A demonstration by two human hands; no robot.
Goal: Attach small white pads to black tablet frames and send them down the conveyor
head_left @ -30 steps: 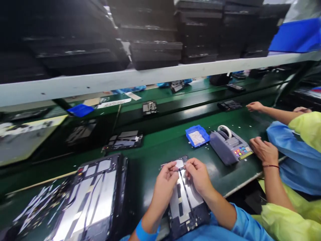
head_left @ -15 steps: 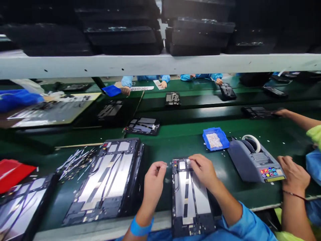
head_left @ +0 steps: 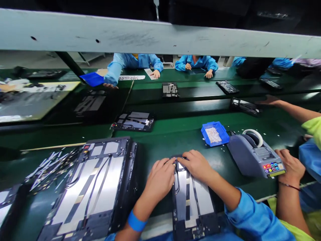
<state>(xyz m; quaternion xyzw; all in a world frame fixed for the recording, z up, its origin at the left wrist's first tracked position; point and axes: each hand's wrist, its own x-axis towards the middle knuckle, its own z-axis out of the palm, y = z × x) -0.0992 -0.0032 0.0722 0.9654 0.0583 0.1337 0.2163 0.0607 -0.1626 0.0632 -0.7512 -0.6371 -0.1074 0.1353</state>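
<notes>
An opened tablet back (head_left: 193,204) with silver panels lies lengthwise on the green bench in front of me. My left hand (head_left: 160,179) and my right hand (head_left: 197,165) rest side by side on its far end, fingertips pressing together on the top edge near the upper left corner. Whether a small piece is under the fingers I cannot tell. A larger stack of opened tablet backs (head_left: 92,187) lies to the left of my left hand.
A blue parts tray (head_left: 215,134) and a grey tape dispenser (head_left: 253,155) stand at the right, with a co-worker's hand (head_left: 288,165) on the dispenser. Loose silver strips (head_left: 50,165) lie at the left. More devices ride the belt (head_left: 175,107); people in blue sit opposite.
My left hand, held apart half a second ago, has come down beside my right hand onto the tablet's top end. The view has tilted down and closer.
</notes>
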